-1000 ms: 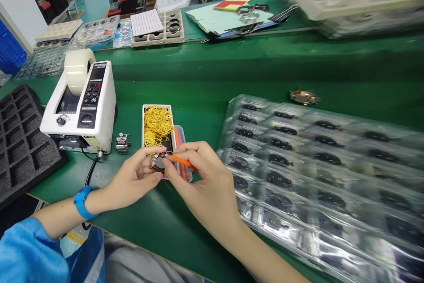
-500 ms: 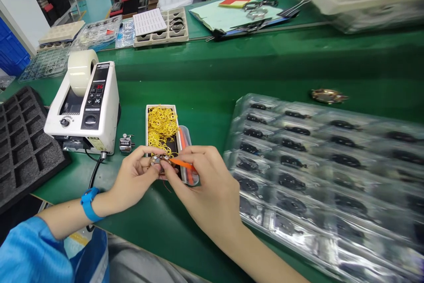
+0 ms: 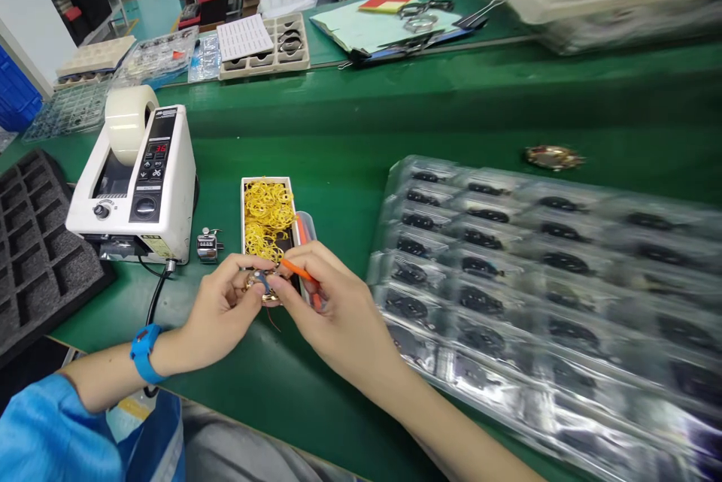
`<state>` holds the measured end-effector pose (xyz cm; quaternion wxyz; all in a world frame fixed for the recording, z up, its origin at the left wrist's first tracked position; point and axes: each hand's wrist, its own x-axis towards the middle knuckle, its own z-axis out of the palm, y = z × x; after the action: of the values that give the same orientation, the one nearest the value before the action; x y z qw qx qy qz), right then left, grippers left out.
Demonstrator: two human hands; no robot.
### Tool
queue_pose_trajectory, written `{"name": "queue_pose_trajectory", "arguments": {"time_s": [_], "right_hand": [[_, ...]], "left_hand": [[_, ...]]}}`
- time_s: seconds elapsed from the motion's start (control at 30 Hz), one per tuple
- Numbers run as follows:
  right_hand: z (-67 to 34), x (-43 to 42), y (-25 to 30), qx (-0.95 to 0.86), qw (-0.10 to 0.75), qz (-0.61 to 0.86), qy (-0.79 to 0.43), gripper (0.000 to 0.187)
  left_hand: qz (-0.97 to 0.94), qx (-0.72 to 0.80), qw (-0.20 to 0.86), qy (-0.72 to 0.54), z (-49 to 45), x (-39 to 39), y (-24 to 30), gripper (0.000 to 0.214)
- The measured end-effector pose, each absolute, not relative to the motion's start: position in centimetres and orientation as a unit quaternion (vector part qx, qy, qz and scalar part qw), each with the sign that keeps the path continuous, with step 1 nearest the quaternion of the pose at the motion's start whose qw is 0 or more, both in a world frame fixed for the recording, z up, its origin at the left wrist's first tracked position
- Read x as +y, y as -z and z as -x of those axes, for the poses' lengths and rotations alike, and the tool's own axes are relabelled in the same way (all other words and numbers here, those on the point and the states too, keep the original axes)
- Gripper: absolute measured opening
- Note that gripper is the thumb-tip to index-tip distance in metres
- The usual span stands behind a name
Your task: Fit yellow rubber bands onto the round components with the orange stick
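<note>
Gold-rimmed round part [image 3: 271,298], between both hands [image 3: 217,316], orange tool [image 3: 298,270] just beside

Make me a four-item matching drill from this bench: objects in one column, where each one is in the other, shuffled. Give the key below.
Objects
1. orange stick
2. yellow loops
3. metal counter
4. blue wristband

Places
A. between the tape dispenser and the white box
B. around the left wrist
C. in the right hand
D. inside the white box

Right pairs: 1-C, 2-D, 3-A, 4-B
</note>
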<state>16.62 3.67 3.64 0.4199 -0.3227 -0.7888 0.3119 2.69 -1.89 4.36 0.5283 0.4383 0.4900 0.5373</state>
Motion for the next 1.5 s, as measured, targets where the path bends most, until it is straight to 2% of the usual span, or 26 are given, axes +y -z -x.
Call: {"name": "queue_pose_trajectory", "arguments": {"time_s": [0.2,0.33,0.4,0.5,0.63,0.87,1.17,1.5], "right_hand": [[-16.9,3.8,-3.7,-0.808,0.45,0.3,-0.233,0.01],[-17.4,3.3,-4.4,-0.799,0.508,0.298,-0.121,0.014],[-17.8,2.9,-4.7,-0.801,0.524,0.288,-0.043,0.014],[-18.1,2.4,-4.8,-0.824,0.503,0.257,0.05,0.012],[-17.5,2.1,-4.5,-0.837,0.484,0.232,0.108,0.014],[-16.8,2.9,-4.0,-0.817,0.471,0.315,0.102,0.007],[-17.0,3.3,-3.2,-0.844,0.469,0.257,0.037,0.009],[-17.3,3.6,-3.1,-0.857,0.468,0.198,0.087,0.007]], "left_hand": [[-0.518,0.548,0.479,-0.448,-2.0,-1.2,-4.6,0.009],[-0.525,0.578,0.411,-0.471,-1.6,-0.7,-5.1,0.01],[-0.478,0.589,0.436,-0.485,-1.5,-0.5,-5.3,0.014],[-0.399,0.587,0.49,-0.507,-1.5,-0.4,-5.4,0.02],[-0.355,0.566,0.536,-0.517,-1.7,-0.5,-5.5,0.033],[-0.337,0.518,0.604,-0.503,-2.1,-1.0,-5.2,0.046],[-0.371,0.519,0.565,-0.524,-2.9,-1.9,-5.0,0.036],[-0.435,0.549,0.497,-0.513,-3.0,-2.3,-4.8,0.028]]}}
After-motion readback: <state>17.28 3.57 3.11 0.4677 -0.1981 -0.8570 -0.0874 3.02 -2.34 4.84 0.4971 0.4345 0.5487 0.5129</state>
